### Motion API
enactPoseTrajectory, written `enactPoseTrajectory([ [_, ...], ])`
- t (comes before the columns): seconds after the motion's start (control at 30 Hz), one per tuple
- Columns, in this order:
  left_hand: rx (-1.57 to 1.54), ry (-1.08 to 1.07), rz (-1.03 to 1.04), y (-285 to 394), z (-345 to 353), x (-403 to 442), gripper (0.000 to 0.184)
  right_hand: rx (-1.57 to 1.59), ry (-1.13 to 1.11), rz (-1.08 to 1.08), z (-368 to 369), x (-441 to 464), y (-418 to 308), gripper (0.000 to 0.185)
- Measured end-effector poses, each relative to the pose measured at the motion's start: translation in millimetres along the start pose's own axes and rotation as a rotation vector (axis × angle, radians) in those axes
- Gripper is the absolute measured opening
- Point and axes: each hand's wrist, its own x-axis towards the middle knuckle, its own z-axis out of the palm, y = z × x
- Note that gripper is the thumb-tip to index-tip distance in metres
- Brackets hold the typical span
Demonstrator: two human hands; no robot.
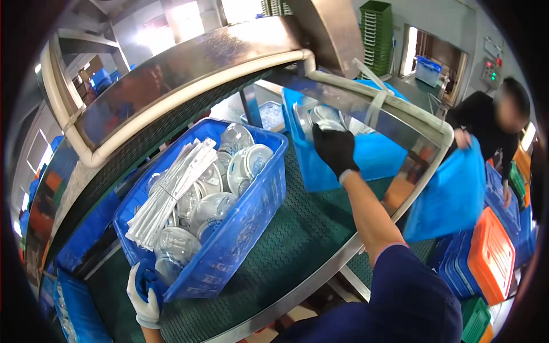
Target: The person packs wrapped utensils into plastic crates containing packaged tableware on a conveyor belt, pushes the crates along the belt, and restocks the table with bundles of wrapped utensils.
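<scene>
The left hand (142, 308) is hooking the end of a blue crate (240, 243); beyond it, bundled white sticks (171, 197) are lying atop clear containers (214, 207), risking sliding off if tilted. The right hand (336, 150) is reaching into a lighter crate (374, 157), its grip unclear.

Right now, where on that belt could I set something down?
On the green belt between the near bin and the metal rail; a smaller bare patch lies beyond the left hand. Crowded: inside the near bin, and the far bin, where the right hand reaches.
</scene>
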Motion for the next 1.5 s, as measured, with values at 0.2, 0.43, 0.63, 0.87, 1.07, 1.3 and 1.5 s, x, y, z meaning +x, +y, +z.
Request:
enactPoseTrajectory([
  [0.2, -0.003, 0.095, 0.065, -68, -17, 2, 0.066, 0.762, 0.271, -0.161, -128, -100, -81, 0.007],
  [0.43, -0.189, 0.089, -0.025, -123, -40, 33, 0.071, 0.869, 0.023, -0.435, -106, -97, -222, 0.018],
  [0.63, -0.257, 0.102, -0.059, -134, -63, 34, 0.073, 0.798, -0.279, -0.431, -92, -85, -248, 0.042],
  [0.87, -0.339, 0.028, -0.346, -132, -73, 44, 0.077, 0.790, -0.258, -0.367, -100, -81, -255, 0.051],
  [1.07, -0.451, 0.055, -0.378, -110, -63, 49, 0.080, 0.736, -0.251, -0.379, -121, -87, -243, 0.051],
  [1.3, -0.250, 0.063, -0.335, -32, -70, 47, 0.077, 0.849, -0.115, -0.251, -139, -66, -240, 0.041],
  [1.5, -0.060, 0.202, -0.433, -21, -59, 55, 0.067, 0.763, -0.026, -0.383, -116, -56, -238, 0.036],
])
